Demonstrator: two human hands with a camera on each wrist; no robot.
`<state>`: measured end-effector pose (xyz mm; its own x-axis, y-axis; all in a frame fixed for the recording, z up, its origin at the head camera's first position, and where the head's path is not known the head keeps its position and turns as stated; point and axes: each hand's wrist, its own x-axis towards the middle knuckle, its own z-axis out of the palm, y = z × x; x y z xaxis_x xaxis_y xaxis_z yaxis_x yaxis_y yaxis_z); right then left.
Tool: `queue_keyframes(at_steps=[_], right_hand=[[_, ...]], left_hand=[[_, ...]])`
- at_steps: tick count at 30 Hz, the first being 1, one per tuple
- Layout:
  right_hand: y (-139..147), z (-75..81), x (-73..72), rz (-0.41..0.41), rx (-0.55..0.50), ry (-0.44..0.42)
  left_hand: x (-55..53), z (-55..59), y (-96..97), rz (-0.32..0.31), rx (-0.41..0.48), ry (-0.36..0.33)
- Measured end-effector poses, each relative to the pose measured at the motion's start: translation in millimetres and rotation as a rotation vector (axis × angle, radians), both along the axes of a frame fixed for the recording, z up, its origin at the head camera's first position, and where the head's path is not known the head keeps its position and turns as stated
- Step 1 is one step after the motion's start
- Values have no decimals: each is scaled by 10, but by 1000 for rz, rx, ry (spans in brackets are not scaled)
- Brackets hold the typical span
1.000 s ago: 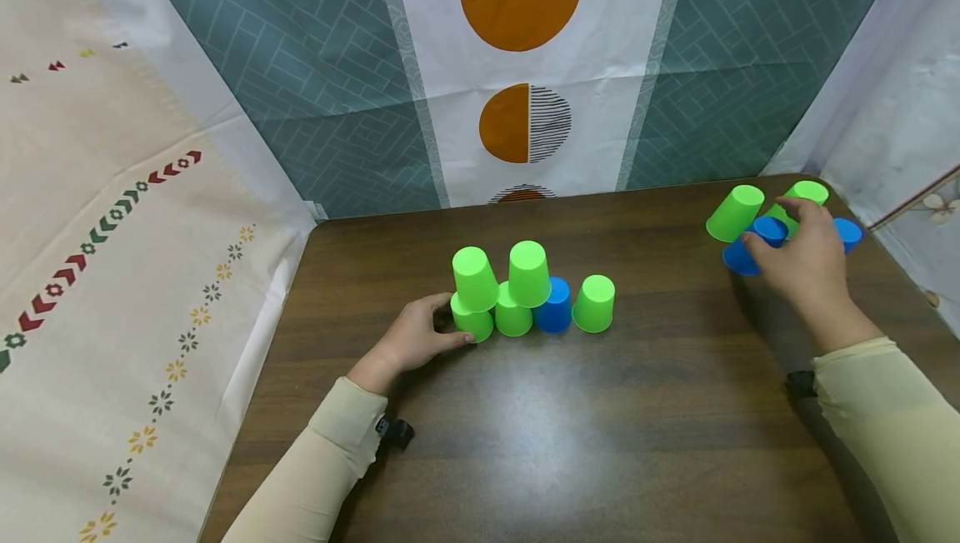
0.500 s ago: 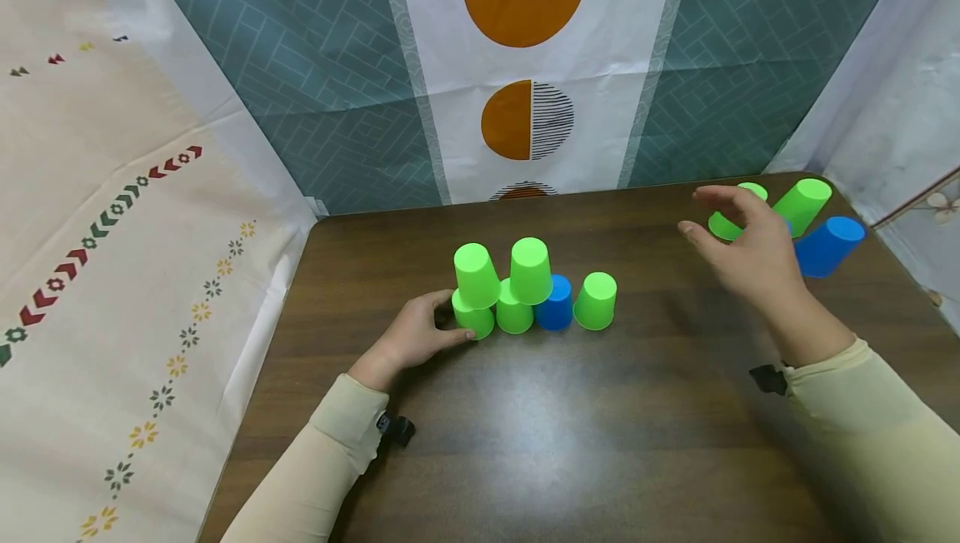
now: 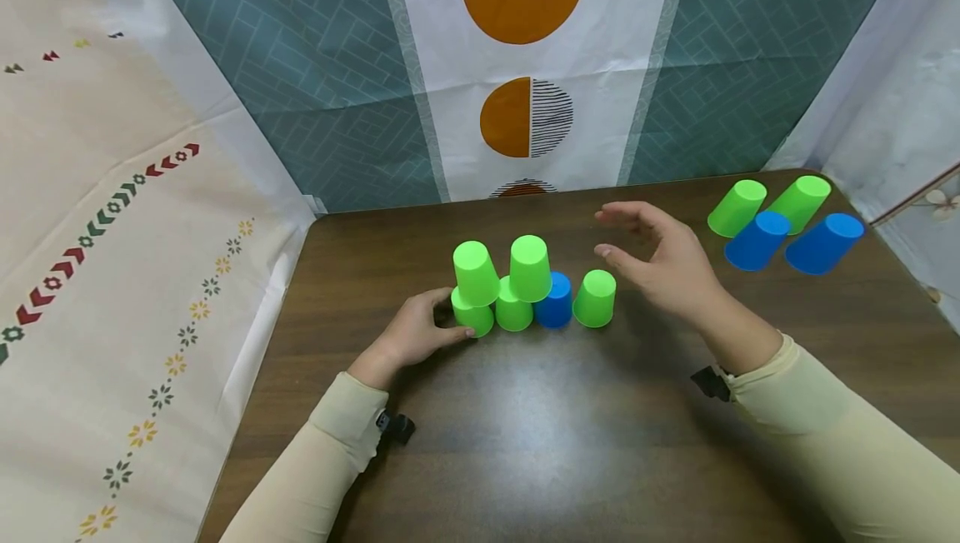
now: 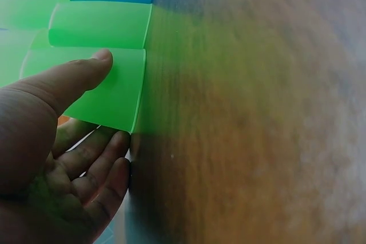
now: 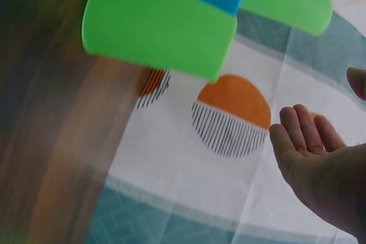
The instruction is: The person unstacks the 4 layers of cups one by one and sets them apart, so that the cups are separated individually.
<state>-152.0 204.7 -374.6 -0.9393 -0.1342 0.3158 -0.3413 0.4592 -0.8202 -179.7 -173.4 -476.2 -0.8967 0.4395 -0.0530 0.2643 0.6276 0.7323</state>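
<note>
In the head view, a row of upside-down cups stands mid-table: a green cup (image 3: 471, 320) at the left end, another green cup (image 3: 513, 313), a blue cup (image 3: 553, 301) and a lone green cup (image 3: 596, 300) at the right end. Two more green cups, one on the left (image 3: 476, 273) and one on the right (image 3: 530, 268), form a second level. My left hand (image 3: 411, 331) holds the leftmost bottom cup, thumb (image 4: 86, 78) on its near side and fingers around the far side. My right hand (image 3: 667, 264), fingers spread and holding nothing, hovers right of the lone green cup.
At the table's back right corner stand two green cups (image 3: 738, 208) and two blue cups (image 3: 825, 245), upside down. A patterned cloth (image 3: 525, 118) hangs behind the table (image 3: 465, 443); light cloths hang at the left and right sides.
My right hand has left the blue cups at the back right and moved left with nothing in it, toward the row. The left hand stays on the leftmost bottom green cup.
</note>
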Motion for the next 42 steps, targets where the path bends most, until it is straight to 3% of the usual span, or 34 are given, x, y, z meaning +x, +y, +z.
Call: queue_keyframes(at_steps=[11,18,33,42], right_hand=[[-354,-127,14,117,-23,-90],[-523,-164,-3,161,27,-57],[-695,-222,-97,121,175,-57],[-736,-216,-122,114,197,-75]], left_hand=[[-12,-13,0,7,-14,-5],[-1,-5,-2,6,-13,-7],[-4,-4,-5,11,-10,-13],[-9,2,2,5,-9,-1]])
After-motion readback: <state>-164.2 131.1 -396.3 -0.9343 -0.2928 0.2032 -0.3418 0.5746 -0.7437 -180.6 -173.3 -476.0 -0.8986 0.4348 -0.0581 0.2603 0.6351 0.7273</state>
